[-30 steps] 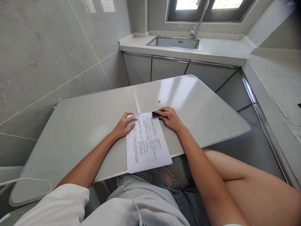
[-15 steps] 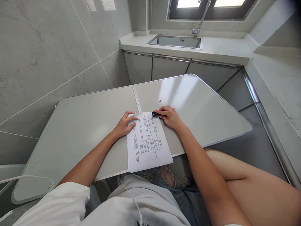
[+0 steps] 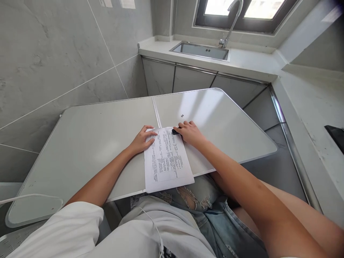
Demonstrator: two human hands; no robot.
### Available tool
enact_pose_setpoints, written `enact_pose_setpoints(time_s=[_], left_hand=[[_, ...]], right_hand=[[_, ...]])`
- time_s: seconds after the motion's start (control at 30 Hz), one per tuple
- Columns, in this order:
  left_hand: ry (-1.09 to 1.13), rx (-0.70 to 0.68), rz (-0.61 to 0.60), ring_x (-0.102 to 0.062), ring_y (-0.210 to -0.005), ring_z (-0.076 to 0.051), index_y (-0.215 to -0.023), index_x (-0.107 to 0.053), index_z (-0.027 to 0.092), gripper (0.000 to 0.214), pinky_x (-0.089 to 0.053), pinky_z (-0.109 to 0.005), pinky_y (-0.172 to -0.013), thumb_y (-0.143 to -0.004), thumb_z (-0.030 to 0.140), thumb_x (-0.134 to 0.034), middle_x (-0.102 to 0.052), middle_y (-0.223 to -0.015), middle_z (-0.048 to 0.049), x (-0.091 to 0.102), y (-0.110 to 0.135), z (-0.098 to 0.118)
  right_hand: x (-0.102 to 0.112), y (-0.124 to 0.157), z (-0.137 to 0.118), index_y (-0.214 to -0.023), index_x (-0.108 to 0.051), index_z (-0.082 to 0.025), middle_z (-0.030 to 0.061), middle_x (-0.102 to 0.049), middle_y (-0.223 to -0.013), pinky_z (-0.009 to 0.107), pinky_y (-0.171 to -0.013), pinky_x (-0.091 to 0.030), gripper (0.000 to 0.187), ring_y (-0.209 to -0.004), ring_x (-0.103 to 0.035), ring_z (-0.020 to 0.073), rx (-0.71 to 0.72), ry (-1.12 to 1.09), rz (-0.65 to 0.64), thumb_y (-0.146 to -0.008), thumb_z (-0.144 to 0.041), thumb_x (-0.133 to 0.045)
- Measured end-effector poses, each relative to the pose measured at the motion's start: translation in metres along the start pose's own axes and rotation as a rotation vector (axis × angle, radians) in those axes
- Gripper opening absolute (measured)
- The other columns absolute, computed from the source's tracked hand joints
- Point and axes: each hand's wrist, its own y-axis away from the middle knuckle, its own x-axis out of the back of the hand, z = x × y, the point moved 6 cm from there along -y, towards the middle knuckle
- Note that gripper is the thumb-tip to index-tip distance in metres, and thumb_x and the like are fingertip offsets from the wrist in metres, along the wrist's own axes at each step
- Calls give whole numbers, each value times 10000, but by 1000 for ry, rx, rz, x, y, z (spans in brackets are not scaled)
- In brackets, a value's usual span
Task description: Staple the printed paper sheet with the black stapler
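Printed sheets of paper [image 3: 166,168] lie on the white table, their near edge jutting past its front. My left hand [image 3: 143,140] holds the upper left edge of the sheets, its thumb and fingers resting on the print. At the top right corner of the paper, my right hand [image 3: 190,132] is closed round a small black stapler [image 3: 176,131]. Most of the stapler is hidden under my fingers, and its front end sits at the paper's corner. A couple of tiny metal pieces, which look like staples [image 3: 182,115], lie just beyond my right hand.
The folding table [image 3: 107,129] has a seam down its middle and a raised metal rim. Beyond it stand a counter with a sink [image 3: 201,50] and a tap [image 3: 231,28]. A white cable [image 3: 32,195] crosses the left corner. A dark object [image 3: 335,136] lies on the right counter.
My right hand has turned and closed further over the stapler, covering more of it. The view has shifted slightly. My left hand keeps its place on the paper.
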Motion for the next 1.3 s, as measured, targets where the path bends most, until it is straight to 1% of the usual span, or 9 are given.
enact_pose_setpoints(time_s=[0.2, 0.33, 0.57, 0.7, 0.8, 0.9, 1.0, 1.1, 1.3], left_hand=[[35, 7, -18, -586, -1313, -305, -1195, -756, 271, 297, -522, -504, -1115, -954, 360, -606, -505, -1453, -94, -2, 1, -1], [42, 20, -19, -602, -1284, -301, -1206, -750, 267, 307, -539, -494, -1086, -959, 366, -597, -496, -1465, -98, -3, 2, -4], [12, 33, -29, -623, -1243, -296, -1177, -763, 260, 294, -559, -497, -1054, -955, 365, -599, -507, -1465, -95, -6, 2, -9], [-23, 39, 6, -534, -1376, -326, -1131, -783, 276, 267, -477, -549, -1164, -928, 359, -630, -536, -1461, -82, -4, 2, -6], [-11, 69, 28, -460, -1452, -348, -1094, -792, 284, 252, -413, -590, -1210, -902, 395, -673, -518, -1532, -73, 0, 2, -4], [135, 127, 145, -460, -1467, -332, -994, -777, 249, 249, -385, -568, -1224, -937, 441, -629, -536, -1536, -87, 9, 1, -10], [404, 236, 424, -571, -1345, -271, -861, -691, 211, 291, -473, -455, -1136, -968, 437, -542, -648, -1359, -110, 22, 3, -31], [646, 322, 590, -655, -1073, -203, -796, -610, 213, 285, -552, -315, -888, -938, 453, -550, -688, -1106, -87, 25, 5, -51], [815, 289, 613, -547, -760, -145, -752, -573, 215, 300, -497, -271, -709, -927, 459, -577, -582, -856, -37, 26, 3, -51]], right_hand=[[-10, 21, 12, -1546, -508, -311, 112, -631, -1281, 466, -1024, -429, 585, -1116, -529, 310, -13, -280, 237, -999, -124, -414], [-19, 28, 18, -1600, -454, -290, 126, -601, -1317, 507, -1074, -429, 608, -1165, -524, 327, -80, -299, 333, -1005, -168, -421], [-24, 40, 48, -1564, -500, -256, 165, -604, -1208, 535, -955, -472, 605, -1116, -526, 365, -477, -281, 490, -967, -175, -451], [-9, 50, 53, -1519, -532, -237, 174, -599, -1173, 551, -959, -475, 560, -1108, -531, 380, -562, -300, 597, -967, -186, -450], [13, 45, 28, -1524, -497, -220, 196, -581, -1227, 544, -966, -480, 537, -1147, -529, 387, -529, -338, 638, -988, -201, -452], [24, 27, -20, -1448, -533, -252, 168, -592, -1238, 501, -945, -503, 504, -1146, -555, 368, -386, -471, 522, -951, -171, -522], [17, 15, -73, -1370, -553, -301, 121, -617, -1205, 469, -917, -521, 501, -1095, -591, 334, -248, -621, 376, -899, -133, -578], [-2, 12, -111, -1306, -561, -322, 96, -617, -1170, 453, -870, -520, 492, -1080, -587, 318, -165, -660, 249, -865, -105, -593], [-15, 11, -116, -1165, -556, -266, 90, -606, -1143, 416, -838, -483, 326, -1061, -539, 296, -81, -550, 136, -880, -112, -592]])
